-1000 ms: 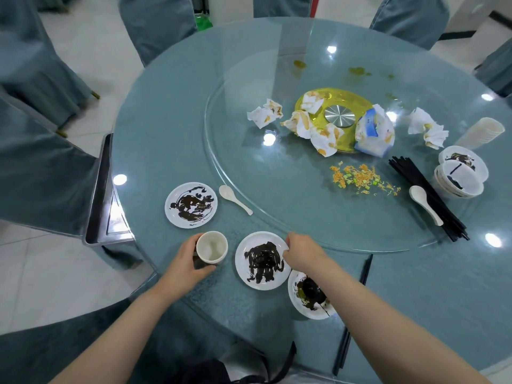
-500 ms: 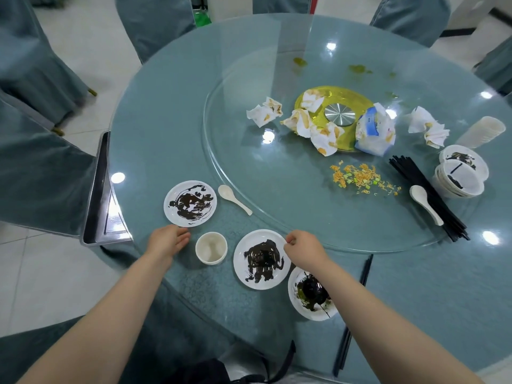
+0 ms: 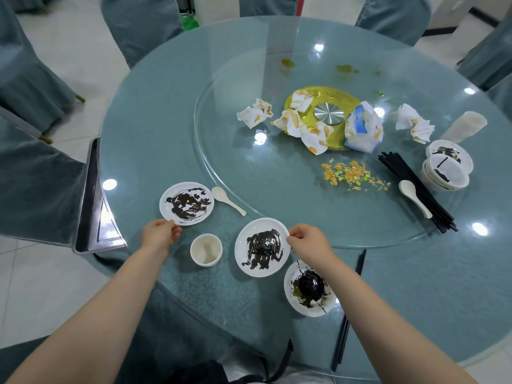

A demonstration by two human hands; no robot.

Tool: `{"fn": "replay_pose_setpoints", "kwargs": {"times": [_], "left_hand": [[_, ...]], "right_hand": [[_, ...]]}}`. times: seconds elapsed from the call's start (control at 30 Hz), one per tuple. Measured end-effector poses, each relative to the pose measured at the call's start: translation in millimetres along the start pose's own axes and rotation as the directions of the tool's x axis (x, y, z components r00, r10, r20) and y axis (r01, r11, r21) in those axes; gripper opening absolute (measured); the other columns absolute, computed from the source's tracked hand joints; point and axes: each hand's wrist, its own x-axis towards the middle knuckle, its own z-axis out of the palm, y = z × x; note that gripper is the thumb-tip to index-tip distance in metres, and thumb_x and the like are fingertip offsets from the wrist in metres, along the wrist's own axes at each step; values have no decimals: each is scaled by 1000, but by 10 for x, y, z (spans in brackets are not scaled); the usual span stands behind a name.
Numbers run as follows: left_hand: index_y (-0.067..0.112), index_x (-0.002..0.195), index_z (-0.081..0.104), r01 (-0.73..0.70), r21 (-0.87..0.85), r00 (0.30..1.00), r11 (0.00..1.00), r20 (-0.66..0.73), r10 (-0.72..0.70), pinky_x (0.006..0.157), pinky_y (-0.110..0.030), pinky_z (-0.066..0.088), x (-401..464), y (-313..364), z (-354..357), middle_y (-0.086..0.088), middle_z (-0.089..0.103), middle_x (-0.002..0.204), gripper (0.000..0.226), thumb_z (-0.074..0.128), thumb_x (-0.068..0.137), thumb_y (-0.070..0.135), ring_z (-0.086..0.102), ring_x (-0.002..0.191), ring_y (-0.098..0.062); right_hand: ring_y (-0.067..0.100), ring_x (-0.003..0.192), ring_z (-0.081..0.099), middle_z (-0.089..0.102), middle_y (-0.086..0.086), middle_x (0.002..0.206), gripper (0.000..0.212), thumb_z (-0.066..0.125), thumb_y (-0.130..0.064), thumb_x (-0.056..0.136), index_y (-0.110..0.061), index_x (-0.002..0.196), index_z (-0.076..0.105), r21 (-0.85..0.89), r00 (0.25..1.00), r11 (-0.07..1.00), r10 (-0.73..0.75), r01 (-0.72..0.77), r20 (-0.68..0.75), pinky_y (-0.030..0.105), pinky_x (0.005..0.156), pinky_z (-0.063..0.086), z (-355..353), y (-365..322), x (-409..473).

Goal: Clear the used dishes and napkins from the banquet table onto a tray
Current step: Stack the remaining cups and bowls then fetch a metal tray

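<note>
Three white plates smeared with dark sauce lie near the table's front edge. My left hand [image 3: 160,234] pinches the near rim of the left plate [image 3: 187,203]. My right hand [image 3: 307,239] pinches the right rim of the middle plate [image 3: 261,247]. The third plate [image 3: 308,292] lies partly under my right forearm. Between the two hands stands a small white cup [image 3: 206,249], untouched. A white spoon [image 3: 227,200] lies beside the left plate. A metal tray [image 3: 91,200] sits at the table's left edge, partly under it.
On the glass turntable [image 3: 249,173] lie several crumpled stained napkins [image 3: 254,116], a tissue pack [image 3: 363,129], food scraps [image 3: 352,175], black chopsticks [image 3: 415,189], a spoon [image 3: 413,196], stacked bowls [image 3: 446,168] and stacked cups [image 3: 465,127]. Another chopstick pair [image 3: 349,311] lies near the front. Covered chairs ring the table.
My left hand let go of the cup and moved left and forward to the left plate's rim. The right hand stays at the middle plate's rim.
</note>
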Motion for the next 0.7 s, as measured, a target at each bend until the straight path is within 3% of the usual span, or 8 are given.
{"fn": "replay_pose_setpoints", "kwargs": {"times": [0.13,0.23,0.33,0.5,0.7], "left_hand": [[11,85,52,-110,44,994,993,13,110,61,-20,51,-107,65,-52,-10,60,78,13,51,97,7,57,65,-14],[11,89,56,-186,75,982,980,34,184,69,-25,52,-217,114,-95,-12,63,84,7,54,95,9,59,69,-16],[7,95,60,-256,115,965,960,91,246,74,-29,53,-407,169,-87,-10,64,83,5,56,94,10,60,71,-17],[9,91,63,-349,194,919,917,261,295,75,-30,50,-757,278,40,-5,65,80,6,58,94,11,58,72,-15],[14,82,67,-417,247,849,875,450,277,69,-26,44,-1007,380,233,1,68,75,7,65,88,12,57,71,-10]], "right_hand": [[13,68,59,68,3,84,11,57,-10,90,-11,94,66,283,999,959,23,-14,-28,33,74,52,-91,-35,-138],[14,66,56,64,6,78,12,56,-6,92,-4,99,66,455,999,890,35,-20,-24,25,65,49,-156,-67,-221],[17,68,56,63,8,77,12,56,-4,92,-3,99,66,575,999,818,44,-33,-5,27,66,49,-192,-88,-287],[17,70,58,65,6,75,12,56,-3,92,-3,99,66,646,1000,764,-18,11,5,31,71,51,-188,-154,-384],[13,67,61,67,2,76,10,57,-6,93,-5,99,64,602,998,796,-48,65,-45,28,70,52,-196,-174,-463]]}}
